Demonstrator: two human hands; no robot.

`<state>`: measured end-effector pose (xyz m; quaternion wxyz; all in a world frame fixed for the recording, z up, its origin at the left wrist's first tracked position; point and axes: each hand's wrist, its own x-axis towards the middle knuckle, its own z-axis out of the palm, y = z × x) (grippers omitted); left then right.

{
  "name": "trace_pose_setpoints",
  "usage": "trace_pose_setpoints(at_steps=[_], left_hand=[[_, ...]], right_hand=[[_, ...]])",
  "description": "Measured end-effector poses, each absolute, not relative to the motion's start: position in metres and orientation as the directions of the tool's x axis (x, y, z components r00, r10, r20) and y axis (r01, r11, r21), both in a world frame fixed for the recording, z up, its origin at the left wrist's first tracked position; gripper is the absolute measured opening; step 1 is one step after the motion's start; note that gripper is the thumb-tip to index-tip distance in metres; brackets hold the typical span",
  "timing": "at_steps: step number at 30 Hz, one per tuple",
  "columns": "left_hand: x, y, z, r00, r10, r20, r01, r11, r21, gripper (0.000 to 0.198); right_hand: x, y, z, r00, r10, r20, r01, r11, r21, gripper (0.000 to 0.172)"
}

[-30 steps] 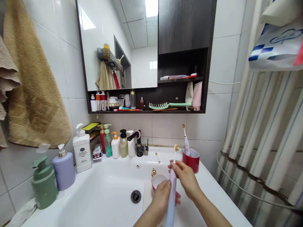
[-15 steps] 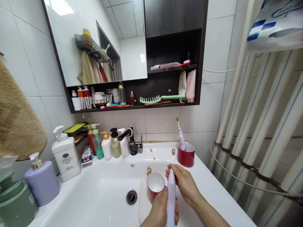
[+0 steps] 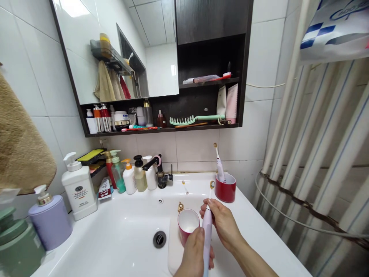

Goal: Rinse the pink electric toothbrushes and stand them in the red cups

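Note:
My left hand (image 3: 192, 252) is wrapped round the handle of a pale lilac electric toothbrush (image 3: 207, 234), which points up and away from me. The fingers of my right hand (image 3: 220, 217) pinch the same toothbrush at its neck, just under the brush head (image 3: 212, 185). Behind my left thumb, a red cup with a white inside (image 3: 188, 221) stands on a pale slab in the sink; its lower part is hidden by the hand. A second red cup (image 3: 225, 190) on the sink's right rim holds another lilac electric toothbrush (image 3: 220, 169).
A loose brush head (image 3: 185, 187) lies on the back ledge, right of the black faucet (image 3: 160, 177). Pump bottles (image 3: 129, 181) line the left and back rim of the sink (image 3: 123, 231). A dark mirror cabinet (image 3: 161, 132) hangs above; white radiator pipes (image 3: 305, 154) stand at right.
The toothbrush has tilted slightly, its head a little further right. Both hands keep their hold on it. The whole view has shifted very slightly.

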<state>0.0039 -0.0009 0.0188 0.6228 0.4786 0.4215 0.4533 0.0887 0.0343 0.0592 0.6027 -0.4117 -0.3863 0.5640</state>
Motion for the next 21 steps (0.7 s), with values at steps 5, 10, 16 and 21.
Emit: trace_pose_setpoints(at_steps=[5,10,16,21], left_hand=[[0.004,-0.001,0.016,0.308,0.944,-0.117,-0.208,0.186,0.96,0.058],[0.003,0.001,0.017,0.327,0.938,-0.117,-0.225,0.198,0.954,0.059],[0.001,-0.001,0.022,0.328,0.938,-0.115,-0.159,0.175,0.972,0.059],[0.0,0.0,0.021,0.304,0.943,-0.136,-0.131,0.182,0.974,0.055]], right_hand=[[0.092,0.036,0.06,0.035,0.999,0.006,-0.397,0.02,-0.918,0.02],[0.093,0.036,0.062,-0.023,1.0,0.02,-0.389,0.009,-0.921,0.019],[0.092,0.037,0.058,0.067,0.998,0.013,-0.379,0.037,-0.925,0.021],[0.095,0.042,0.051,0.16,0.987,0.009,-0.318,0.06,-0.946,0.021]])
